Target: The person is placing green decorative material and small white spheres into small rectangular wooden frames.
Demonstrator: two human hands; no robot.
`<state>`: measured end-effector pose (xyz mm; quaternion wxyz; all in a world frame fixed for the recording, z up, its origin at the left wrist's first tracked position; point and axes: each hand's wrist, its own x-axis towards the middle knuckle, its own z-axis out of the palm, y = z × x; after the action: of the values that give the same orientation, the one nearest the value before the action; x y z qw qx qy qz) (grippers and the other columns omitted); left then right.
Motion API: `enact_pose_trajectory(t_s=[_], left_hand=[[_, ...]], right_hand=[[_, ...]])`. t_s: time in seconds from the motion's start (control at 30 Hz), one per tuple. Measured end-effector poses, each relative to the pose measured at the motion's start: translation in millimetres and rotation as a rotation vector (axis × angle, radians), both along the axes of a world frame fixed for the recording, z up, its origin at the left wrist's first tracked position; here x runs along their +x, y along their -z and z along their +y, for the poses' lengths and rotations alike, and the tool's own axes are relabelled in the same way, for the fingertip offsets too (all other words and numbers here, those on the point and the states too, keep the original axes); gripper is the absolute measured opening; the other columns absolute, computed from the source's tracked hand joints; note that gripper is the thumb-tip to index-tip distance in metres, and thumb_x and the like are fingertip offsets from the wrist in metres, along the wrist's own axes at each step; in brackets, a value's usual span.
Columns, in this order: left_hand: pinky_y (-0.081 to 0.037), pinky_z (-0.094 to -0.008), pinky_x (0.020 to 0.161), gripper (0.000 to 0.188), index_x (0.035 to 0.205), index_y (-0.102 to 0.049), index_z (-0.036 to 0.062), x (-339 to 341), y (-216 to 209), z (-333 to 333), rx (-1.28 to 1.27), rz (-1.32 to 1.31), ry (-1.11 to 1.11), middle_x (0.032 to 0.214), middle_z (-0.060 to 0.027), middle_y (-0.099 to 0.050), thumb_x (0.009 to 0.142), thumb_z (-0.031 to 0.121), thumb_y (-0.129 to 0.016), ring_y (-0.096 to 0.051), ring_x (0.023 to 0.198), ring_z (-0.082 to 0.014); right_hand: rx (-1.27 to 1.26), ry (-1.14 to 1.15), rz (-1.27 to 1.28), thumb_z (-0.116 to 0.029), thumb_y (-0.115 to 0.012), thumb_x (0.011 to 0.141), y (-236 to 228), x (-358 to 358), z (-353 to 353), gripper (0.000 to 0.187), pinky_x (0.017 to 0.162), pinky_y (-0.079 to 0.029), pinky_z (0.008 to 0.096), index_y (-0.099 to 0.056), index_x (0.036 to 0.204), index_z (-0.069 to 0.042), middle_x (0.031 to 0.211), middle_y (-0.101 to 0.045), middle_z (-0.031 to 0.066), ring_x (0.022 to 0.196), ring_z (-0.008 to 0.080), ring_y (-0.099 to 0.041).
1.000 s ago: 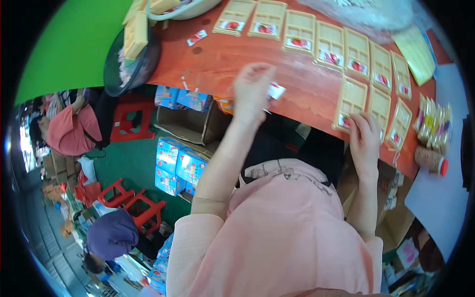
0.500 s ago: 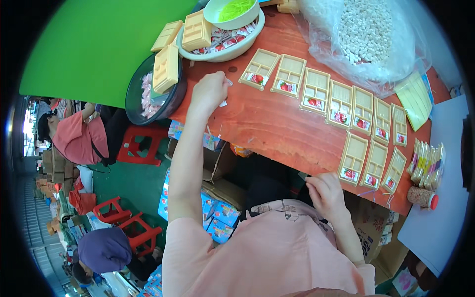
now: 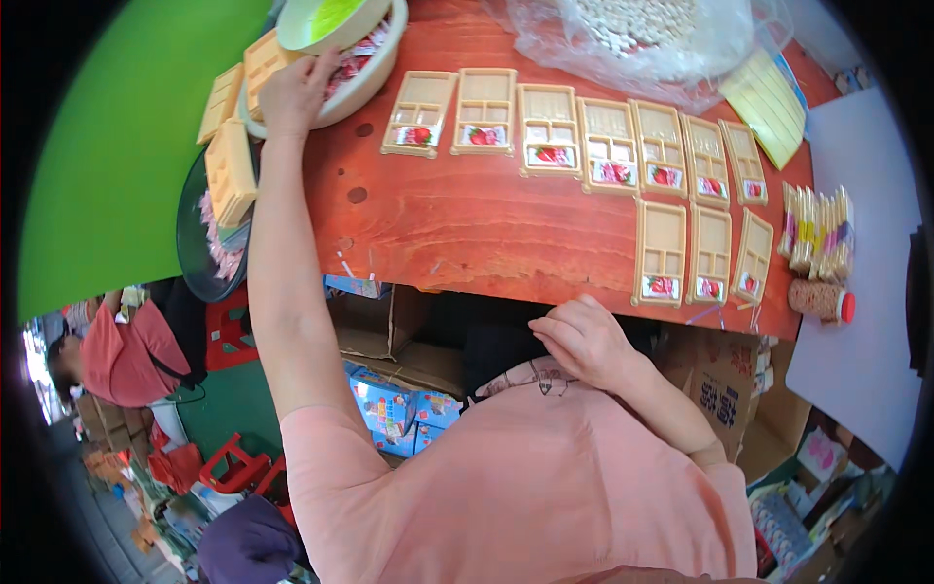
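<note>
My left hand (image 3: 292,92) reaches over the rim of a white basin (image 3: 373,86), its fingers bent together at the small red-and-white packets (image 3: 352,64). Whatever those fingertips hold is hidden. Just off the table's front edge, my right hand (image 3: 589,341) is loosely closed, with nothing visible in it. Beige compartment trays (image 3: 484,95) stand in two rows across the table, and each has a strawberry-printed packet (image 3: 484,135) in a front compartment. More beige trays (image 3: 230,175) are stacked by the basin, next to my left forearm.
A pale bowl (image 3: 316,39) with bright green strips rests on the basin. Below the stacked trays is a dark tub (image 3: 195,248) of pink packets. A clear bag (image 3: 632,39) of white pieces, bundled sticks (image 3: 817,234) and a red-lidded jar (image 3: 820,302) lie to the right.
My left hand has moved from the tabletop away and left to the basin's packets. My right hand stays near the table edge, its fingers now more loosely curled. The whole view has shifted.
</note>
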<state>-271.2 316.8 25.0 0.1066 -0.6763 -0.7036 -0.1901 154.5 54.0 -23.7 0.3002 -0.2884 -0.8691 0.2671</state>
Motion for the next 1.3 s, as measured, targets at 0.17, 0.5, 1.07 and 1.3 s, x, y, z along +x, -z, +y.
enact_pose_trajectory(t_s=[0.17,0.5,1.07,1.3], left_hand=[[-0.051,-0.0441,0.070,0.025,0.082,-0.072,0.0092,29.1,9.3,-27.9,0.631,0.138,0.260,0.081,-0.0069,-0.070,0.092,0.033,-0.070,-0.065,0.078,-0.0308],[-0.041,-0.0484,0.098,0.010,0.088,-0.068,0.0070,243.6,78.3,-125.1,0.375,-0.393,0.462,0.112,-0.0104,-0.063,0.081,0.011,-0.075,-0.055,0.116,-0.0326],[-0.033,-0.0556,0.106,0.030,0.106,-0.069,0.0065,196.8,78.9,-85.1,0.274,-0.206,-0.133,0.131,-0.0164,-0.056,0.086,0.027,-0.076,-0.045,0.131,-0.0373],[-0.026,-0.0581,0.113,0.056,0.122,-0.064,0.0052,175.3,101.1,-89.5,0.176,-0.380,-0.268,0.148,-0.0223,-0.043,0.085,0.045,-0.078,-0.038,0.139,-0.0394]], right_hand=[[0.011,0.010,0.017,-0.001,-0.077,0.078,0.3,9.4,-4.6,0.026,0.069,-0.047,0.0366,-0.068,0.102,-0.003,0.083,-0.065,0.0076,0.075,0.0234,-0.062],[0.207,0.394,-0.020,-0.005,-0.064,0.091,-20.6,62.9,83.5,0.013,0.072,-0.052,0.0467,-0.064,0.103,-0.002,0.090,-0.065,0.0171,0.082,0.0382,-0.064],[-0.174,0.708,-0.600,-0.062,-0.084,0.068,4.8,77.8,414.9,0.100,0.104,-0.049,0.0495,-0.047,0.146,-0.010,0.145,-0.045,0.0300,0.128,0.0431,-0.056],[-0.134,0.631,-0.545,-0.049,-0.074,0.079,15.1,79.3,435.9,0.074,0.099,-0.051,0.0468,-0.056,0.140,-0.009,0.132,-0.056,0.0342,0.120,0.0458,-0.059]])
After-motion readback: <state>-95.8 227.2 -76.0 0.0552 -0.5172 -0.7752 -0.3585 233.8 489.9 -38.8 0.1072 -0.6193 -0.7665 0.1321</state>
